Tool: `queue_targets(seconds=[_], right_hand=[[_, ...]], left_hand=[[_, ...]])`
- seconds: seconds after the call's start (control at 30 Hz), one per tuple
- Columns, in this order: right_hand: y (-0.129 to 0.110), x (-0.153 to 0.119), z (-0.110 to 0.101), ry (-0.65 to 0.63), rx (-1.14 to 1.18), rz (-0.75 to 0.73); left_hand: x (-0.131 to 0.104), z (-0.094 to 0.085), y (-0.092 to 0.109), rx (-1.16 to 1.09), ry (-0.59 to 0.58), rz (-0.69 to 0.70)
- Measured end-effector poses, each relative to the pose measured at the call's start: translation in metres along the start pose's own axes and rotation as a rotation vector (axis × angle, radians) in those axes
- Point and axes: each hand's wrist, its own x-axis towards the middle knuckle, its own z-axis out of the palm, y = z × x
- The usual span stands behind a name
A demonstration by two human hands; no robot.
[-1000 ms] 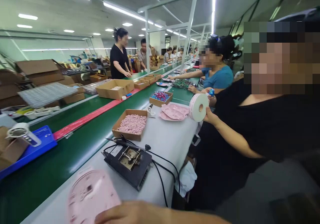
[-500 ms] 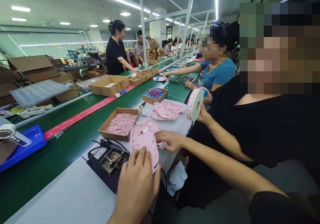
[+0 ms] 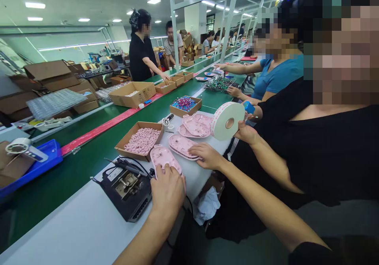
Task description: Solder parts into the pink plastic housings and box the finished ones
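head view, left to right: a blue tray (image 3: 44,160) sits at the far left on the green conveyor belt (image 3: 89,166), then a black soldering station (image 3: 126,186) on the white bench (image 3: 74,221), with a cardboard box of small pink parts (image 3: 141,140) beyond it. the left hand (image 3: 167,190) lies flat, fingers spread, pressing down on the near end of a pink plastic shell (image 3: 164,159); it covers the shell rather than pinching it, and nothing is closed in the palm. the shell's long axis runs away from the wrist, toward the box, its far end showing past the fingertips. just to the right, a second pink plastic shell (image 3: 182,145) lies angled across the bench, and the right hand (image 3: 207,156) rests loosely curled on its right edge, fingertips touching, not clamped round it. both shells are oval, pale pink, with moulded ribs inside. further right, a neighbouring person's hand (image 3: 247,133) holds up a white tape roll (image 3: 227,121) over a stack of pink shells (image 3: 195,125).
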Motion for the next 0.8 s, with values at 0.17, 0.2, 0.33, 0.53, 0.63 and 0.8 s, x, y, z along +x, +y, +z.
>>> queue_targets(seconds=[0.17, 0.2, 0.33, 0.53, 0.63, 0.8], right_hand=[[-0.008, 0.003, 0.004, 0.011, -0.036, 0.033], [-0.010, 0.003, 0.004, 0.014, -0.058, 0.036], [-0.037, -0.008, 0.008, 0.106, -0.173, 0.107], [-0.133, -0.053, 0.050, 0.495, -0.095, 0.196], [-0.184, -0.053, 0.067, 0.561, 0.122, 0.258], [-0.225, 0.018, 0.072, 0.270, 0.027, 0.277]], left_hand=[[0.007, 0.013, 0.007, -0.064, -0.026, -0.040], [0.012, 0.018, 0.011, -0.082, -0.025, -0.051], [0.023, 0.034, 0.027, -0.143, -0.035, -0.105], [-0.056, 0.036, -0.003, -0.203, 0.087, 0.164], [-0.122, 0.039, -0.042, -0.304, 0.267, 0.292], [-0.150, 0.068, -0.108, -0.479, 0.417, -0.148]])
